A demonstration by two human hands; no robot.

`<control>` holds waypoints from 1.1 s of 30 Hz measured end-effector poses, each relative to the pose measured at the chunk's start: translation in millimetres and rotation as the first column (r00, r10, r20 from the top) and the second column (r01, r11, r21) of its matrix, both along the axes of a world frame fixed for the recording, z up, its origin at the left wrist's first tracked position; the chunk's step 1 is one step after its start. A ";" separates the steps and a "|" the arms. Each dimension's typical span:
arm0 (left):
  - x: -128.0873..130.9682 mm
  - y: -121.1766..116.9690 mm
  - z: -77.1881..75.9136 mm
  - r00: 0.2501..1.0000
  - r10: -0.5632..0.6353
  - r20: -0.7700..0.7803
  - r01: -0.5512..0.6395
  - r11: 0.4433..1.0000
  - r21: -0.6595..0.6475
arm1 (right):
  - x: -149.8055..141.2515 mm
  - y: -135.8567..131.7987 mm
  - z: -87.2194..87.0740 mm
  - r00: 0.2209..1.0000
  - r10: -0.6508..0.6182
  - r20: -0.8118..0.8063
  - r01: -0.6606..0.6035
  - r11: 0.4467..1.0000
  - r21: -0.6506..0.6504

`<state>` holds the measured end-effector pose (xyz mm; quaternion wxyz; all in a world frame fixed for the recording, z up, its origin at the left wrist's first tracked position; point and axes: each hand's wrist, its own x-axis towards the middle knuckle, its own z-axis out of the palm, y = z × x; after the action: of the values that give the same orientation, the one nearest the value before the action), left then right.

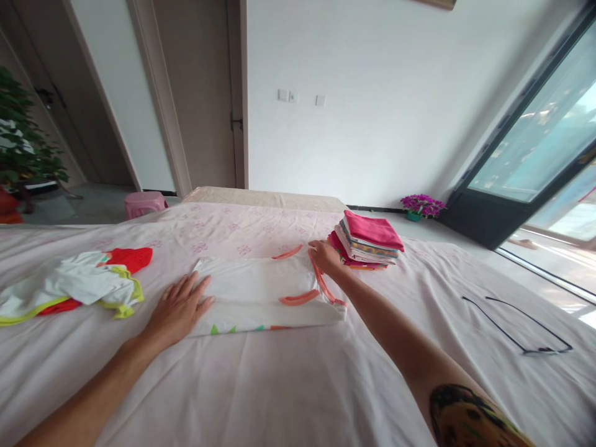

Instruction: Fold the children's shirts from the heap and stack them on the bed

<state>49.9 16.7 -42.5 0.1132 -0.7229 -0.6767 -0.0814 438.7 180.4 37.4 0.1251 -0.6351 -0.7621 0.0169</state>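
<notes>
A white top (256, 282) with orange trim lies folded into a long rectangle on the bed, small coloured triangles showing along its near edge. My left hand (181, 307) rests flat on the left end of the top, fingers spread. At the far right corner, by the orange-trimmed edge, my right hand (325, 254) has its fingers bent and closed on the cloth. Just right of that hand stands a stack of folded clothes (370, 239), with a bright pink piece on top.
Crumpled white, red and yellow-edged clothes (88, 279) lie at the left. Glasses (521, 329) sit on the pale patterned sheet (288, 385) at the right. Beyond the bed are a pink stool (145, 203), purple flowers (421, 205) and a leafy plant (28, 143).
</notes>
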 end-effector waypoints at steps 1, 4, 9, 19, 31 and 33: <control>-0.4 -0.1 0.3 1.000 -0.006 0.013 0.006 1.000 0.008 | -3.3 10.1 0.4 1.000 -0.010 0.016 0.010 1.000 -0.009; -1.4 -0.3 1.3 0.998 -0.023 0.052 0.021 0.999 0.029 | -11.8 30.8 -0.2 0.997 -0.027 0.066 0.029 0.999 -0.033; -0.2 -0.3 3.5 0.995 -0.033 0.091 0.029 0.999 0.042 | -20.0 35.2 -1.9 0.991 -0.030 0.130 0.038 0.998 -0.059; 0.8 -1.2 5.1 0.996 -0.034 0.085 0.031 0.999 0.033 | -15.4 -10.2 -1.4 0.951 0.229 0.209 -0.264 0.951 0.159; -14.4 17.7 29.8 0.926 0.033 0.375 -0.047 0.999 0.027 | -13.6 -4.8 -0.3 0.971 0.163 0.177 -0.156 0.986 -0.057; -19.6 32.0 39.1 0.919 0.106 0.380 -0.124 0.992 0.023 | -12.4 1.4 -3.5 0.977 0.150 0.150 -0.149 0.989 -0.022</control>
<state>30.3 48.6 -3.5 0.0023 -0.6498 -0.7251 -0.2278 426.3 181.8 33.9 0.0619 -0.5761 -0.8148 -0.0180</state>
